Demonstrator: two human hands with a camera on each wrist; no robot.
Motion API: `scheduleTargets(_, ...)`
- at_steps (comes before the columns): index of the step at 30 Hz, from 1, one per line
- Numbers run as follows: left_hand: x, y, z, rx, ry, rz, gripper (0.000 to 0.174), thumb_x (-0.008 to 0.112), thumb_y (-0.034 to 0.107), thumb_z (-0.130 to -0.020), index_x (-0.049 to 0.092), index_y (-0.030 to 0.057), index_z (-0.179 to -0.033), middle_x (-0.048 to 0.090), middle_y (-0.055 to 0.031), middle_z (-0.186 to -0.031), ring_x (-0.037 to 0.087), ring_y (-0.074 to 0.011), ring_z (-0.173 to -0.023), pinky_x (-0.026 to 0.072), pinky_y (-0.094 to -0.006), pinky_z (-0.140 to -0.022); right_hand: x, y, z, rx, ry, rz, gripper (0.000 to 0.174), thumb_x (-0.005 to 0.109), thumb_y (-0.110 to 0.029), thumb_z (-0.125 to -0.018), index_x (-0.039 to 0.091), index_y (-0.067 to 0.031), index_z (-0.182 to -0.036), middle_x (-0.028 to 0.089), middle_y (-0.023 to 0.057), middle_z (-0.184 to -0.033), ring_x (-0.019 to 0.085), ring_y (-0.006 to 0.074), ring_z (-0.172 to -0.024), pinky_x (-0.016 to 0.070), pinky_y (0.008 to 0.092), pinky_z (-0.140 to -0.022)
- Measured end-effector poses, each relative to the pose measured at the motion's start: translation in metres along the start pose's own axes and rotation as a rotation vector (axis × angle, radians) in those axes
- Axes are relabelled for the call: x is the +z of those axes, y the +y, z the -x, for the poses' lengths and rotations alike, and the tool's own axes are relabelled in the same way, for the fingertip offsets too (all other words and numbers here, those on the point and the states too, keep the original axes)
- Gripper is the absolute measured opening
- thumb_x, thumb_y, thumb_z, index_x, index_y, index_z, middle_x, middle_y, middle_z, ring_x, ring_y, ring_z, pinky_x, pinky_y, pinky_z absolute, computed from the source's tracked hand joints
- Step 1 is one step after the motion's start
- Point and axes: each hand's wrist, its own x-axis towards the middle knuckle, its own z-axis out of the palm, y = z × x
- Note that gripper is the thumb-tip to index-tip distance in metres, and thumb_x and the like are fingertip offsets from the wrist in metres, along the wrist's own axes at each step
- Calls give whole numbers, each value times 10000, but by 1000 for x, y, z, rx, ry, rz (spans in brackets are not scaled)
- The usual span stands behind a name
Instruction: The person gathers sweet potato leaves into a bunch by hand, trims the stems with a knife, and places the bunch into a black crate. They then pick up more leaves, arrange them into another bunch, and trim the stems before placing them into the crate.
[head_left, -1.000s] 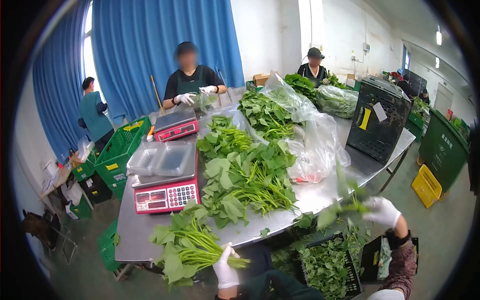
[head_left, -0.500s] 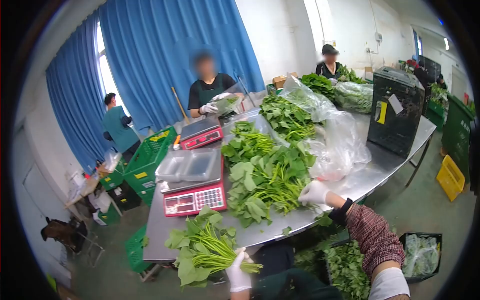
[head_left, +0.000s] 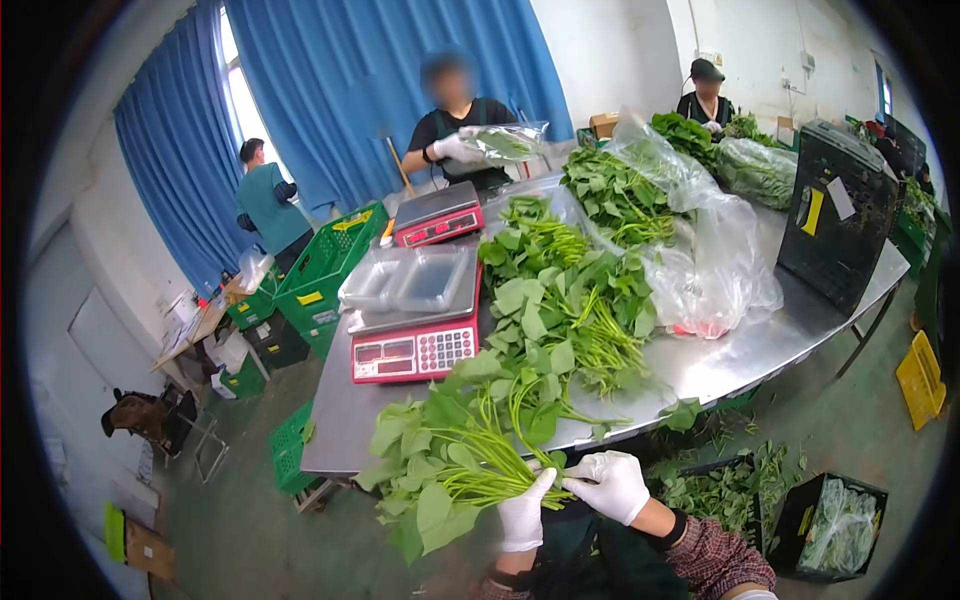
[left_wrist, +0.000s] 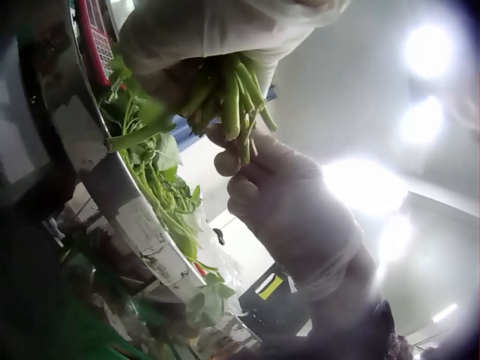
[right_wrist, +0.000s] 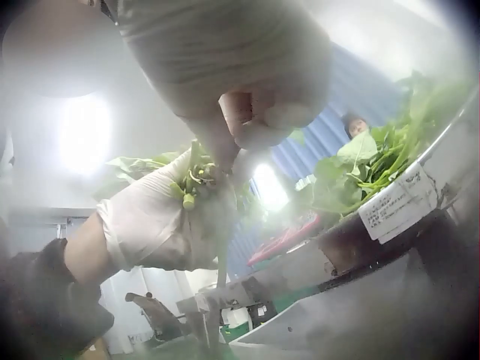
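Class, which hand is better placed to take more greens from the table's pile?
Probably right. The left hand grips the bunch by its stems; the right hand rests at the stem ends, nearer the pile.

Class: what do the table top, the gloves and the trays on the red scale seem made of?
Table: bare metal, probably stainless steel; grey, shiny reflections. Gloves on left hand and right hand, holding greens: thin white latex or vinyl; wrinkled, clinging. Trays: clear glossy plastic, see-through.

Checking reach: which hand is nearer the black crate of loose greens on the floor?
Right. The right hand, pinching the bunch, is just left of the crate; the left hand grips the bunch farther left.
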Motion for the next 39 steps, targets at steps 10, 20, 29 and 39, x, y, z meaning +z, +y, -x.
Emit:
scheduleTargets(10, -7, 18, -16, 127, 74, -96, 224, 655, 4, -791, 586, -6, -1003, 589, -74, -1007, 565, -130, -720, 482, -246, -651, 4, 7, 3, -16, 73, 64, 139, 704, -254, -719, 715, -132, -787, 571, 22, -585, 561, 217, -536, 449, 325, -524)
scheduleTargets(20, -16, 15, -18, 53, -12, -125, 214, 652, -50, -759, 592, -55, -964, 654, -151, -880, 598, -157, -660, 474, -254, -606, 4, 2, 6, -147, 13, 342, 114, 709, -231, -704, 694, -159, -791, 515, -25, -577, 525, 173, -531, 404, 299, -517)
scheduleTargets(29, -27, 23, -17, -20, -54, 148, 269, 652, 2, -780, 548, -24, -1027, 652, -155, -860, 573, -161, -608, 484, -275, -600, -29, 13, 22, 597, 429, -918, 240, 580, -159, -853, 670, 60, -812, 643, 62, -744, 568, 83, -681, 419, 206, -603)
scheduleTargets(39, -26, 19, -14, -153, -241, 33, 239, 629, -6, -791, 557, -34, -1017, 652, -155, -839, 582, -161, -600, 479, -259, -569, 18, 1, 13, 621, -308, -1075, 187, 628, -171, -858, 627, 14, -841, 556, -29, -734, 483, 44, -682, 412, 202, -641)
